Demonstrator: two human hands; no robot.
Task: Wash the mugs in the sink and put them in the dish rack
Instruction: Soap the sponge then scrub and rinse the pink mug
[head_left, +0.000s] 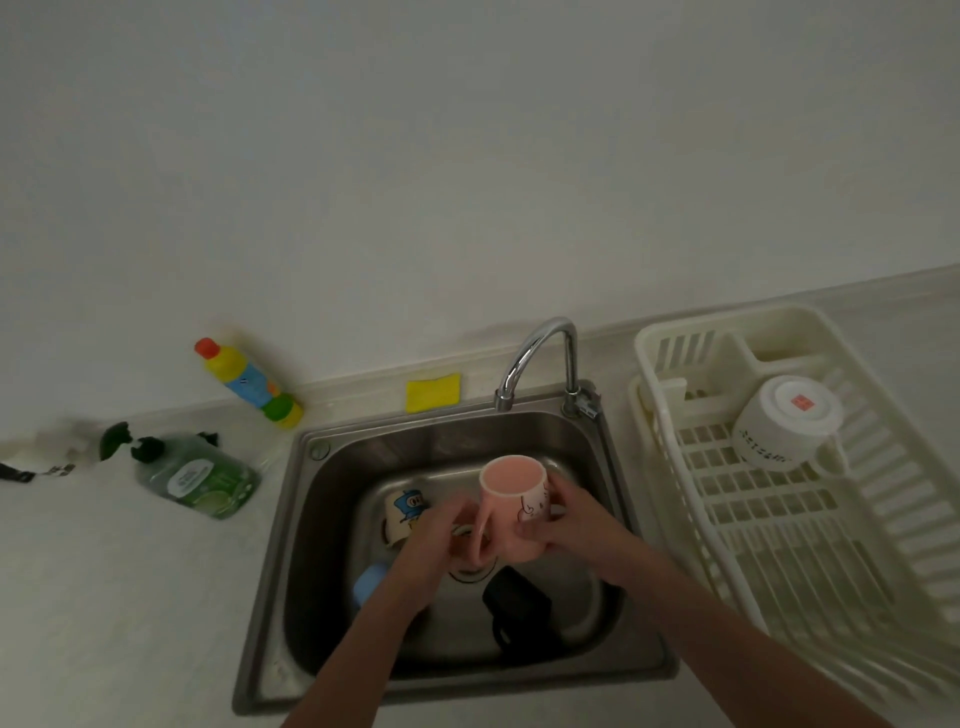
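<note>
The dish rack (779, 519) is placed to the right of the fingers, and the right hand (571, 525) is nearer to it. Above the steel sink (322, 519) the pink mug (514, 506) is held upright — gripped around its body by the right hand, mouth tilted slightly away. The left hand (436, 545) is curled at the handle; whether it is gripped cannot be told — motion blur.

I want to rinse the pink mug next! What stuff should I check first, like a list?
1. Pink mug held firmly: ok, right hand grips its body, left hand is at the handle.
2. Mug upright: ok, opening faces up.
3. Faucet above the sink: ok.
4. Water running: not ok, no stream visible.
5. Sponge in reach: ok, it lies behind the sink.
6. Room in dish rack: ok, only a white mug sits there.
</note>
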